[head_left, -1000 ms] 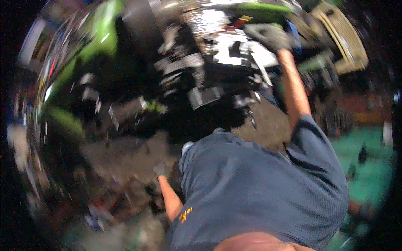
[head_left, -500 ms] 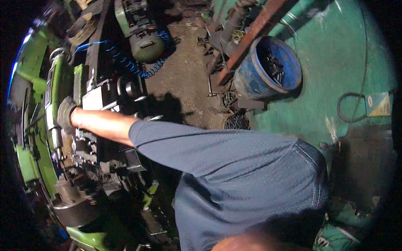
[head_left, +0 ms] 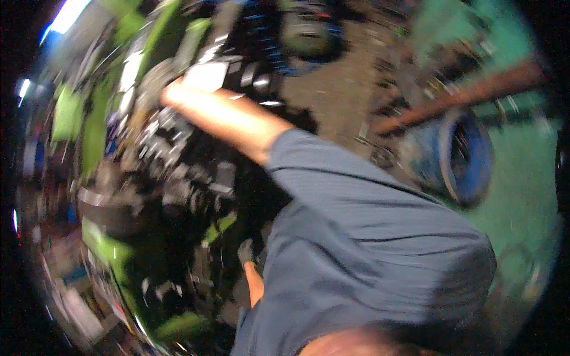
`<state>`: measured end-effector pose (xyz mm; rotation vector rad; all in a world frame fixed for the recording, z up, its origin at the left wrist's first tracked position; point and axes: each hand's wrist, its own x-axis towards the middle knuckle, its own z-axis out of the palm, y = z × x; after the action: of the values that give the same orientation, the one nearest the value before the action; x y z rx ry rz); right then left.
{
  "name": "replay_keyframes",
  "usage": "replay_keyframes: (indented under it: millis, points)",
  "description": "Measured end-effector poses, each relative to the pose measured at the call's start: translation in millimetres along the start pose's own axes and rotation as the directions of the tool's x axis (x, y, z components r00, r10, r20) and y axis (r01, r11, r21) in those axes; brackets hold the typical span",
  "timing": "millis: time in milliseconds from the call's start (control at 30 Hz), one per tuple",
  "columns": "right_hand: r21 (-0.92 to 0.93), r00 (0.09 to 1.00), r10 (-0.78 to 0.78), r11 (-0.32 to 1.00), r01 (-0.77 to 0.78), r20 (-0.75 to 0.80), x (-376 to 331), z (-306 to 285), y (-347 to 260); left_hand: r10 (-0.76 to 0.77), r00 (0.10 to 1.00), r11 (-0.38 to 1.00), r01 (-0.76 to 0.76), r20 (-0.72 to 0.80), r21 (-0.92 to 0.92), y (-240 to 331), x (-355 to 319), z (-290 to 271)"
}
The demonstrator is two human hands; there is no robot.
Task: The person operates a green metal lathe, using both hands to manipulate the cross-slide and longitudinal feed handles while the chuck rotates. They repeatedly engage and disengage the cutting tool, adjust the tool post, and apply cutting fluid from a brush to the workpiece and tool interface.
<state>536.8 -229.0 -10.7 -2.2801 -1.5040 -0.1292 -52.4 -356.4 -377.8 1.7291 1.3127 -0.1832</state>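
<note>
right hand [head_left: 154,86] at green lathe [head_left: 111,244] | left hand [head_left: 245,251] low

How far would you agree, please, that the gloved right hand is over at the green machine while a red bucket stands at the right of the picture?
Not quite: the bucket is blue, not red, as the head view shows. The gloved right hand is indeed over at the green machine.

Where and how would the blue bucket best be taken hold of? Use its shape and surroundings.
Probably by the rim of the blue bucket, with the grip coming from the picture's lower right. The rim is a rounded edge around an open mouth, and the reddish-brown beam runs close along the opposite, upper side. Blur hides whether there is a handle.
</note>
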Motion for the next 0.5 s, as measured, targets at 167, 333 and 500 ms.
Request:
replay_keyframes:
  millis: [167,333,500]
  points:
    - [-0.041,0.998,0.029,0.999,-0.027,0.056,-27.2,-52.3,27.6,-0.010,1.000,0.998,0.011,-0.014,0.067,84.4,-54.1,12.4]
    - [-0.042,0.996,-0.048,0.998,0.052,0.081,-24.8,-44.2,7.6,-0.130,0.990,0.743,0.056,0.062,0.667,18.9,-104.8,101.4]
    - [-0.034,0.994,-0.107,0.994,0.108,0.037,-30.8,-45.7,3.3,-0.319,0.946,0.869,0.267,0.059,0.417,19.0,-170.9,181.5]
